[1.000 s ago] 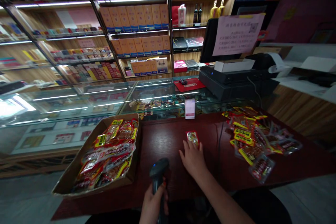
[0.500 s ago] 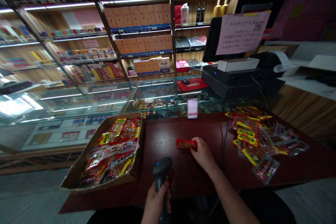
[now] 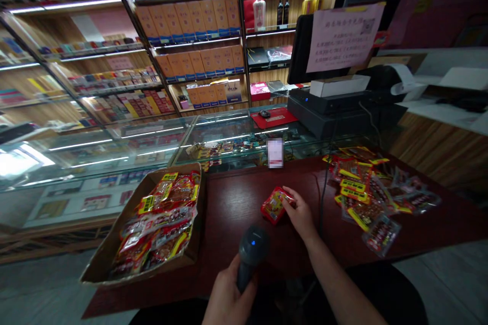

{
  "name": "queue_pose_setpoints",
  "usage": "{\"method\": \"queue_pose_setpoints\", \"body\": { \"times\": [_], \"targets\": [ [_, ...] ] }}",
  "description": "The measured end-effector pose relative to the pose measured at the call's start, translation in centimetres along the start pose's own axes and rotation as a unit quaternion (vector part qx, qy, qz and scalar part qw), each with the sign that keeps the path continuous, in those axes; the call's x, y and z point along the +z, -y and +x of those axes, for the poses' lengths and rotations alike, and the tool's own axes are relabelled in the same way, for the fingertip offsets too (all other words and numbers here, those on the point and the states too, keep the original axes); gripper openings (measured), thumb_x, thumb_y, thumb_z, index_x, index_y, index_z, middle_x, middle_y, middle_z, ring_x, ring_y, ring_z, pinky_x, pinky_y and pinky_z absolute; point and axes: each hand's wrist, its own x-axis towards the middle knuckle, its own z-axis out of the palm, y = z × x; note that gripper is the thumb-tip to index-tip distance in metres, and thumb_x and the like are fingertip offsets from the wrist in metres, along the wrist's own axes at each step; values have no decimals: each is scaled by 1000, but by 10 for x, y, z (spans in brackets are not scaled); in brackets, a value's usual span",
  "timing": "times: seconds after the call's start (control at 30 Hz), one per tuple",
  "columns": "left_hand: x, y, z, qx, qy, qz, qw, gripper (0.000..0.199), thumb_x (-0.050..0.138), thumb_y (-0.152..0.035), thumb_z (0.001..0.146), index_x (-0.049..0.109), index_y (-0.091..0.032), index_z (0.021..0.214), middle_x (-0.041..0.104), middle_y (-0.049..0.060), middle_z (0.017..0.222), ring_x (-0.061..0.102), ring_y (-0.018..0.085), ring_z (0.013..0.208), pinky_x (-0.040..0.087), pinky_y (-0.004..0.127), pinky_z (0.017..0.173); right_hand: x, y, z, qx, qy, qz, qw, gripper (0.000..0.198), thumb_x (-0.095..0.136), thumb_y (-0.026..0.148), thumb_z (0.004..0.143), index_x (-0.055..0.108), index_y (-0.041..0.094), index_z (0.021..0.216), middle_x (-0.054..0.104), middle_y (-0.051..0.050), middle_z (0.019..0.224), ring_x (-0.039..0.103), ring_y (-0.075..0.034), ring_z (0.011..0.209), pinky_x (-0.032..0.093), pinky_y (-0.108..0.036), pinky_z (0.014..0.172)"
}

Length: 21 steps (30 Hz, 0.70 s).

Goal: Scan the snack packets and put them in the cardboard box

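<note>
Pinching red packet (image 3: 273, 206) by right side in closed right hand (image 3: 301, 215), over desk (image 3: 225, 198) between cardboard box (image 3: 199, 231) and packet pile (image 3: 355, 189); grasping handle of scanner (image 3: 253, 247) in wrapped left hand (image 3: 231, 292). Probably best to steady packet, printed face uncovered and turned toward scanner.

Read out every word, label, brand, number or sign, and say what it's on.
No text reads clearly.
Paper sign on the monitor: Chinese writing, too blurred to quote.
Yellow labels on the packets: too blurred.
Red packet in the right hand: too small.
Orange boxes: too small.
Pale card: pixelated.
</note>
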Motion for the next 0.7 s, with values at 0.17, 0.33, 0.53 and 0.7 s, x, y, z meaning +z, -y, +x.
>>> {"method": "queue_pose_setpoints", "body": {
  "times": [0.17, 0.33, 0.53, 0.7],
  "targets": [
    [3, -4, -2, 4, 33, 15, 999, 15, 65, -15, 68, 69, -18, 82, 54, -4, 60, 48, 15, 55, 42, 22, 52, 3, -3, -1, -1, 1, 31, 1000, 46, 66, 44, 82, 67, 22, 122, 72, -11, 121, 69, -27, 108, 55, -44, 96],
    [4, -4, -3, 68, 18, 67, 995, 16, 58, -10, 70, 68, -16, 81, 54, -3, 62, 47, 14, 58, 40, 21, 53, 3, -3, -1, 0, 5, 54, 999, 47, 66, 43, 82, 66, 20, 124, 71, -11, 124, 69, -26, 110, 55, -42, 96],
    [7, 11, -2, 26, 32, 9, 999, 13, 61, -17, 75, 67, -17, 87, 54, -5, 58, 48, 12, 49, 39, 20, 46, -1, 0, -1, 0, -6, -5, 1000, 49, 65, 47, 81, 67, 21, 122, 73, -9, 120, 70, -26, 103, 57, -40, 89],
    [18, 36, 11, -45, -42, -81, 995, 25, 64, -39, 79, 61, -18, 92, 52, -7, 51, 42, 9, 33, 31, 19, 33, 8, 7, -1, 68, -34, 20, 997, 56, 67, 51, 75, 66, 19, 121, 76, -9, 106, 72, -23, 79, 56, -30, 58]
  ]
}}
